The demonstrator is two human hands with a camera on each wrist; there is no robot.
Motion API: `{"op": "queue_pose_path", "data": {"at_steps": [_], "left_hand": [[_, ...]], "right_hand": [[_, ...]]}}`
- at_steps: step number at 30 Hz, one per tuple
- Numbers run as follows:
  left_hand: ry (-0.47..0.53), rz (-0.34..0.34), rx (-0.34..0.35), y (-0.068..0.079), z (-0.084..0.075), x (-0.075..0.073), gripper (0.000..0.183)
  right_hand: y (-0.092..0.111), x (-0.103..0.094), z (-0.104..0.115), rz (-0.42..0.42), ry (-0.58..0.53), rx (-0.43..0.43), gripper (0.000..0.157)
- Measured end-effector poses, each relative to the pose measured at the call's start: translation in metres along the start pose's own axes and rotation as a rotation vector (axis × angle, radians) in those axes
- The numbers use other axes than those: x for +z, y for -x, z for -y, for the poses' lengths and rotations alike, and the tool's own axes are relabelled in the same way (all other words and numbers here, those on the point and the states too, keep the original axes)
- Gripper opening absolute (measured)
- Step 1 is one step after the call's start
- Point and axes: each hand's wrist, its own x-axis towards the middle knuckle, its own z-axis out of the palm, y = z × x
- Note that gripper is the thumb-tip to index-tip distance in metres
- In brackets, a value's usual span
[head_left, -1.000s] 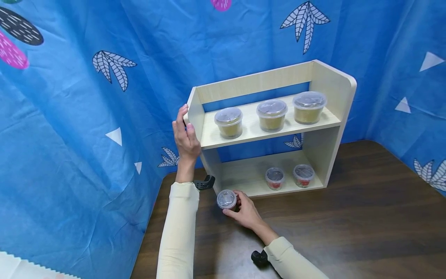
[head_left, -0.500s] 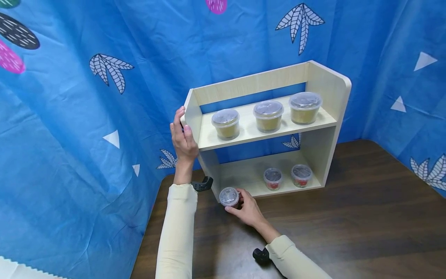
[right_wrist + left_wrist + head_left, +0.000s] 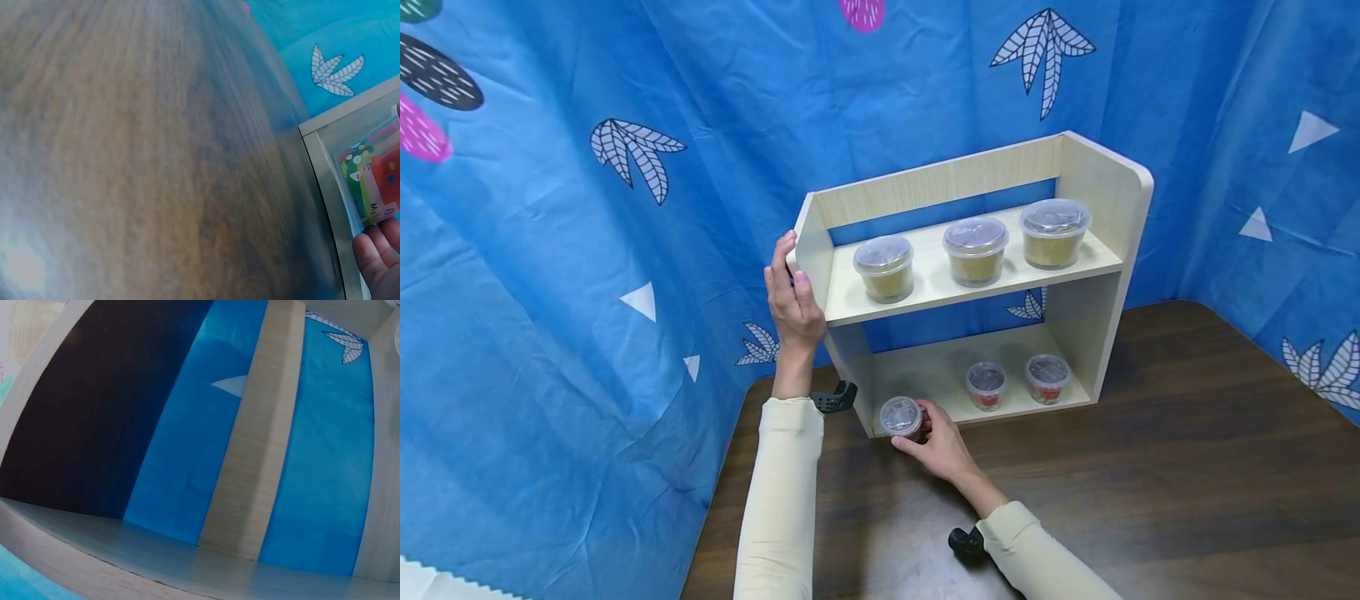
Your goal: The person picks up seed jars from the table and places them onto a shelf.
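Observation:
My right hand (image 3: 946, 450) holds a small clear lidded tub (image 3: 901, 415) at the front left of the lower shelf, thumb on the near side and fingers on the right. In the right wrist view, fingers (image 3: 379, 253) touch the base of this tub (image 3: 375, 175), which has a colourful printed side with red and green. My left hand (image 3: 793, 304) rests against the left side panel (image 3: 815, 250) of the pale wooden shelf unit (image 3: 947, 179), fingers pointing up, thumb along its front edge. No fingers show in the left wrist view.
Two similar small tubs with red contents, a left one (image 3: 987, 385) and a right one (image 3: 1048, 377), stand on the lower shelf. Three larger lidded tubs with yellowish contents, one at the left (image 3: 884, 268), line the upper shelf. Blue patterned cloth (image 3: 625, 375) hangs behind the brown table (image 3: 1187, 450).
My right hand has moved the small tub slightly right and back, from in front of the unit to over the lower shelf's front edge. The left hand stays at the side panel; the head view shifts slightly.

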Motion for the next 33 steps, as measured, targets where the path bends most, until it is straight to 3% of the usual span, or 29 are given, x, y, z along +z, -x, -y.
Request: {"op": "queue_pose_path", "data": {"at_steps": [13,33], "left_hand": [[-0.007,0.018,0.001,-0.001,-0.002,-0.002,0.047],[0.004,0.009,0.019,-0.002,0.002,-0.001,0.047]], "right_hand": [[-0.009,-0.008,0.001,-0.024,0.006,0.071,0.073],[-0.021,-0.015,-0.01,-0.105,0.057,0.097,0.07]]}}
